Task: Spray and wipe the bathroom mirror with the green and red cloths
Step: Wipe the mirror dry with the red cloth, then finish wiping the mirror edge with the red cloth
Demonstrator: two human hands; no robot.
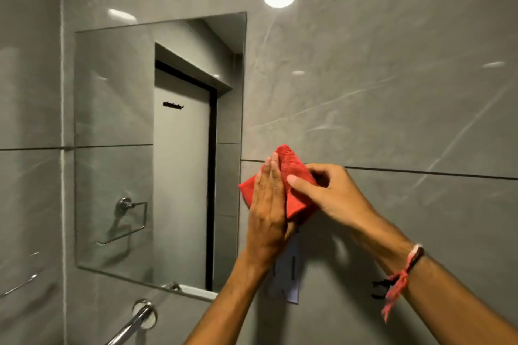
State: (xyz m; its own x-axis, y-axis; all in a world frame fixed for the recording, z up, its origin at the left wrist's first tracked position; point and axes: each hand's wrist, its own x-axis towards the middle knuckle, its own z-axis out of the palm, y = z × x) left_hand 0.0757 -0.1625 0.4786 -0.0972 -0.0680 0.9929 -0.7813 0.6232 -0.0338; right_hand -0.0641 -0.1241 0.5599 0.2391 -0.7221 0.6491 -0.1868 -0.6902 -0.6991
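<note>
The frameless mirror (117, 134) hangs on the grey tiled wall at the left. It reflects a door and a towel ring. A folded red cloth (293, 176) is held up in front of the wall, just right of the mirror's right edge. My left hand (267, 204) lies flat against the cloth's near side, fingers straight and pointing up. My right hand (328, 190) pinches the cloth's right part with thumb and fingers. No green cloth and no spray bottle are in view.
A chrome tap (137, 319) juts from the wall under the mirror. A pale flat wall fitting (288, 272) sits below my hands, partly hidden by my left wrist. Grey tile wall (392, 92) fills the right side. A red thread band circles my right wrist.
</note>
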